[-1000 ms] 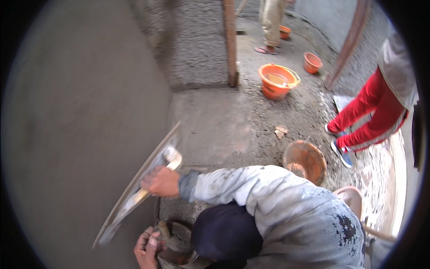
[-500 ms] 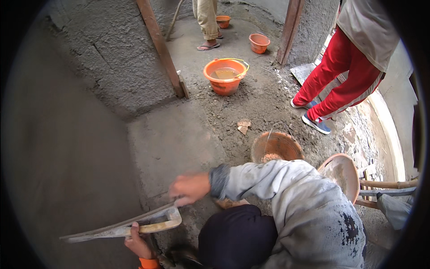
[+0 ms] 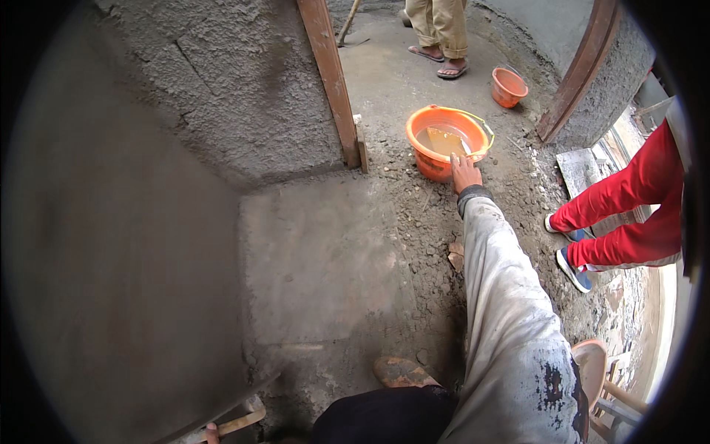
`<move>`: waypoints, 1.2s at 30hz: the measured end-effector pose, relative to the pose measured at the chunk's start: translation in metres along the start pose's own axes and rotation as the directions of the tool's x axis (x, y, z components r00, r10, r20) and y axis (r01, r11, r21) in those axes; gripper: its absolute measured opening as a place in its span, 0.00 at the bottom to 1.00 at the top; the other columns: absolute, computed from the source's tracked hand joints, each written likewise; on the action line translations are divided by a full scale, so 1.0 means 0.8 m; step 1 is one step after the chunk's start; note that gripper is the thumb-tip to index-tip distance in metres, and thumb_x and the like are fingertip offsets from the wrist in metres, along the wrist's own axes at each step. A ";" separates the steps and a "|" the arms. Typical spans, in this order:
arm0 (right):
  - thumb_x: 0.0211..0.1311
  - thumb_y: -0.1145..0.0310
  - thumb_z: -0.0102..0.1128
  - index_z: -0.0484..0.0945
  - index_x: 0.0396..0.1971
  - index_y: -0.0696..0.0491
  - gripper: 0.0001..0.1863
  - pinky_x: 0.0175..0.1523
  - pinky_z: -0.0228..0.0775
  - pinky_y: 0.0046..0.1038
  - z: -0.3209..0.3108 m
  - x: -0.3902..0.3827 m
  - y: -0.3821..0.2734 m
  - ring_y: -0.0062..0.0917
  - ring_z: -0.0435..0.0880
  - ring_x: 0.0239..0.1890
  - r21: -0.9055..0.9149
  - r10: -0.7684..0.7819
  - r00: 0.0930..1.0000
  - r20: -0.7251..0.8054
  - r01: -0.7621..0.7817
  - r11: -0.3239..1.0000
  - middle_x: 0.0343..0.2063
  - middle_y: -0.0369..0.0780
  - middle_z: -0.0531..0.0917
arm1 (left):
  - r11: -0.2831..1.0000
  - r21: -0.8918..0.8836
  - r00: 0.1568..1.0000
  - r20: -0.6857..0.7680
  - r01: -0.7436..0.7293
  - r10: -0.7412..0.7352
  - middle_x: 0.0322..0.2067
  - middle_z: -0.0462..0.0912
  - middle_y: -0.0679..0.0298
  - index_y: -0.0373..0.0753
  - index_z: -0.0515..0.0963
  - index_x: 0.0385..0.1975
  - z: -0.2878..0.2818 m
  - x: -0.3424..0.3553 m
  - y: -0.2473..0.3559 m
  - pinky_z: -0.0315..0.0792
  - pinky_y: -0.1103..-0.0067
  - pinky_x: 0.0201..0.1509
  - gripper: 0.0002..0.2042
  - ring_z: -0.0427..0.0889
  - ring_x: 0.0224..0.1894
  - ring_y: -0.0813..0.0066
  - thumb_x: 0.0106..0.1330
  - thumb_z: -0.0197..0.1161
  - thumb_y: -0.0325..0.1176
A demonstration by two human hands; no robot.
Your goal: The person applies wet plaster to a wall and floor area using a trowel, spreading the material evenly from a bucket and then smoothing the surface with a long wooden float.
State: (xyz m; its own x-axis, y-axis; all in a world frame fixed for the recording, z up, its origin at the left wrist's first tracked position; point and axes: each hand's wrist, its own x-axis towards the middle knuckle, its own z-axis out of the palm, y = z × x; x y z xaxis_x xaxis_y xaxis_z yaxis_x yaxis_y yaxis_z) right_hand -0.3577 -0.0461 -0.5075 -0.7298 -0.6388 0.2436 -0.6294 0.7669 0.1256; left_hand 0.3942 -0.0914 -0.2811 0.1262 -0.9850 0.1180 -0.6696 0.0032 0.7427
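1. My right hand (image 3: 465,172) reaches out at full stretch, fingers spread, touching the near rim of the orange bucket (image 3: 448,140) of murky water.
2. Something pale pokes out of the water just beyond my fingertips; I cannot tell what it is.
3. A wooden post (image 3: 330,81) stands against the rough plaster wall (image 3: 214,81), off to the left of that hand.
4. A smaller orange bucket (image 3: 509,86) sits farther out, beyond and right of my hand.
5. Someone's red trousers (image 3: 629,214) stand to the right of my sleeve; sandalled feet (image 3: 440,63) wait past the bucket.
6. My left hand (image 3: 213,431), barely showing at the bottom edge, sits by a long float (image 3: 222,414), its grasp unclear.
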 end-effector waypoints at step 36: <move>0.37 0.71 0.56 0.74 0.18 0.55 0.06 0.27 0.70 0.41 -0.126 -0.191 -0.062 0.42 0.79 0.23 0.388 -0.577 0.770 0.272 0.461 0.798 0.22 0.48 0.78 | 0.980 -0.198 0.999 0.030 -0.031 0.038 0.30 0.76 0.62 0.29 0.72 0.34 -0.012 -0.010 0.049 0.68 0.81 0.39 0.11 0.73 0.32 0.76 0.52 0.59 0.27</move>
State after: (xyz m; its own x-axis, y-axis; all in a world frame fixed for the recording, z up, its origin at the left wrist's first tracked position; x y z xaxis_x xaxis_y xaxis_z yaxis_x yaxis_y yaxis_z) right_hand -0.1880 0.0201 -0.4544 -0.2715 -0.9512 -0.1468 -0.9422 0.2938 -0.1609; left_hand 0.3739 -0.0817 -0.2469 0.0788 -0.9888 0.1264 -0.5148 0.0682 0.8546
